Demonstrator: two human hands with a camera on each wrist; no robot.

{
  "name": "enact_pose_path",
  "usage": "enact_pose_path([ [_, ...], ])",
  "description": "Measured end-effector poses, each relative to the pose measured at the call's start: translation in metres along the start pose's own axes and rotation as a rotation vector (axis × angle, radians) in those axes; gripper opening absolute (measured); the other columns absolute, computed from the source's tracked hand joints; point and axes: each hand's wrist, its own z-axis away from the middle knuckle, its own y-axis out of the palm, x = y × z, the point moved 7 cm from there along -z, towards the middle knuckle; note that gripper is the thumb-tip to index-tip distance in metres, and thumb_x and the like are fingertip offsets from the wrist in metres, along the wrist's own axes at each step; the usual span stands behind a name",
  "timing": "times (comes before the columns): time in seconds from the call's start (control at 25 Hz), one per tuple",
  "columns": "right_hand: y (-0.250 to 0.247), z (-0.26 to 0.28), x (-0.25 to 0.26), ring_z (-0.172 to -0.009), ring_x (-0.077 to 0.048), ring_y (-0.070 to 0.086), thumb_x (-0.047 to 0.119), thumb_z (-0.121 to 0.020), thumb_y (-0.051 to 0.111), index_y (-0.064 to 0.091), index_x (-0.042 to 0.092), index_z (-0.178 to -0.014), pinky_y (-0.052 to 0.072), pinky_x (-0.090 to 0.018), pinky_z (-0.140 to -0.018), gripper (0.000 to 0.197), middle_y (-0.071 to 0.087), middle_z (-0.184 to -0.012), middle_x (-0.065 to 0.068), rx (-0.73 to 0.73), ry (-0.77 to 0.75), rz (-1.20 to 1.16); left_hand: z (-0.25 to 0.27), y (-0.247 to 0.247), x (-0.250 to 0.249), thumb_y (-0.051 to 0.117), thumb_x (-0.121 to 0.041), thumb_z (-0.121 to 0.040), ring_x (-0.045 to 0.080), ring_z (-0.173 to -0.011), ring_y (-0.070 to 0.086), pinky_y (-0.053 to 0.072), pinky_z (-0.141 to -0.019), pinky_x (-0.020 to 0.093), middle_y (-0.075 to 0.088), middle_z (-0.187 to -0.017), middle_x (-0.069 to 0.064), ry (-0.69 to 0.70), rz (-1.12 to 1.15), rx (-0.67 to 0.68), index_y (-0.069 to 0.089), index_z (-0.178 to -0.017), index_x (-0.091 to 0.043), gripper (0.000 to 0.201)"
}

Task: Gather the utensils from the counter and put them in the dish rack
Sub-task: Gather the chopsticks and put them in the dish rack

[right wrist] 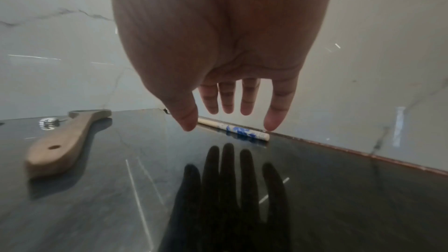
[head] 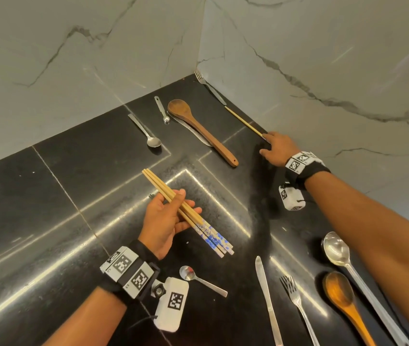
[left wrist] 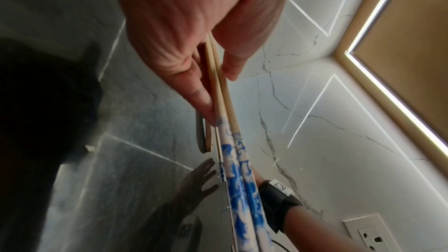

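While seen from the head camera, the left hand (head: 166, 218) grips three chopsticks (head: 188, 213) above the dark surface (head: 48, 196); the right hand (head: 277, 148) reaches far right. From the left wrist, fingers curl round the sticks. From the right wrist, spread fingers (right wrist: 248, 101), holding nothing, hover over a lone chopstick (right wrist: 238, 130) lying lengthwise along the wall, just beyond them.

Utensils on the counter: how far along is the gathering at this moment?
Early. Done: nothing visibly racked; no dish rack is in view. In hand: the left hand grips three chopsticks, while the right hand, fingers straight, reaches for the single chopstick lying along the wall. Left on the counter: two wooden spoons, two forks, small spoons, a ladle and a knife.
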Motion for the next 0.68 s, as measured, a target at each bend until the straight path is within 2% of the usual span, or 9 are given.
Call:
enact_pose_path([
  [0.08,0.001,-0.010,0.006,-0.132,-0.040,0.047,0.029,-0.094,0.060,0.041,0.008,-0.147,0.040,-0.048,-0.108,0.061,0.046,-0.147,-0.018,0.045,0.035,-0.025,-0.002,0.003,0.001,0.057,-0.023,-0.096,0.033,-0.088,0.073,0.062,-0.074,0.043,0.068,-0.093,0.017,-0.005,-0.001,0.005,0.056,-0.105,-0.010,0.016],
  [0.12,0.001,-0.011,0.010,-0.127,-0.040,0.051,0.028,-0.093,0.060,0.045,0.008,-0.145,0.044,-0.047,-0.105,0.057,0.051,-0.143,-0.019,0.052,0.057,-0.033,-0.003,0.002,0.002,0.057,-0.024,-0.096,0.033,-0.088,0.073,0.062,-0.073,0.042,0.068,-0.093,0.017,-0.004,0.000,0.002,0.056,-0.103,-0.011,0.015],
  [0.2,-0.001,-0.004,0.019,-0.110,-0.039,0.061,0.024,-0.090,0.060,0.061,0.009,-0.128,0.052,-0.045,-0.091,0.041,0.064,-0.123,-0.019,-0.008,0.058,-0.012,-0.005,0.000,0.001,0.057,-0.025,-0.096,0.033,-0.087,0.074,0.062,-0.071,0.042,0.069,-0.091,0.017,0.001,0.003,-0.013,0.057,-0.100,-0.012,0.014],
  [0.28,-0.003,0.016,0.023,-0.095,-0.038,0.066,0.024,-0.087,0.059,0.072,0.014,-0.109,0.055,-0.042,-0.079,0.027,0.071,-0.105,-0.015,-0.089,0.057,0.057,-0.006,-0.003,0.002,0.057,-0.027,-0.096,0.033,-0.085,0.074,0.062,-0.070,0.042,0.069,-0.089,0.017,-0.003,0.017,-0.026,0.056,-0.099,-0.012,0.015],
  [0.4,0.006,0.069,0.020,-0.096,-0.035,0.068,0.030,-0.083,0.067,0.076,0.028,-0.099,0.054,-0.042,-0.081,0.018,0.073,-0.101,-0.007,-0.088,0.101,0.091,-0.007,-0.005,0.007,0.059,-0.027,-0.095,0.035,-0.089,0.073,0.062,-0.075,0.045,0.068,-0.090,0.017,-0.038,0.030,-0.018,0.056,-0.105,-0.010,0.020],
  [0.48,0.010,0.100,0.007,-0.095,-0.031,0.068,0.035,-0.081,0.069,0.075,0.033,-0.093,0.054,-0.040,-0.081,0.014,0.073,-0.096,0.001,-0.052,0.155,0.030,-0.007,-0.003,0.010,0.061,-0.022,-0.094,0.034,-0.089,0.073,0.061,-0.079,0.046,0.068,-0.091,0.016,-0.056,0.020,0.004,0.055,-0.108,-0.009,0.019],
  [0.56,0.011,0.113,-0.003,-0.093,-0.026,0.068,0.046,-0.079,0.070,0.071,0.034,-0.094,0.055,-0.039,-0.081,0.019,0.072,-0.092,0.006,-0.054,0.211,-0.044,-0.006,0.002,0.013,0.061,-0.014,-0.094,0.032,-0.087,0.073,0.060,-0.079,0.046,0.068,-0.090,0.015,-0.055,0.018,0.026,0.054,-0.107,-0.009,0.016],
  [0.64,0.018,0.109,-0.007,-0.093,-0.024,0.067,0.057,-0.076,0.070,0.064,0.036,-0.107,0.056,-0.042,-0.084,0.037,0.071,-0.095,0.005,-0.046,0.243,-0.105,-0.004,0.006,0.015,0.059,-0.009,-0.095,0.032,-0.087,0.073,0.060,-0.079,0.047,0.068,-0.090,0.015,-0.064,0.025,0.037,0.053,-0.107,-0.009,0.014],
  [0.68,0.025,0.104,-0.006,-0.096,-0.024,0.066,0.057,-0.075,0.071,0.062,0.037,-0.112,0.055,-0.042,-0.086,0.044,0.070,-0.097,0.004,-0.012,0.247,-0.125,-0.002,0.008,0.017,0.058,-0.009,-0.095,0.032,-0.089,0.073,0.060,-0.080,0.047,0.068,-0.091,0.016,-0.070,0.027,0.044,0.053,-0.107,-0.009,0.013],
])
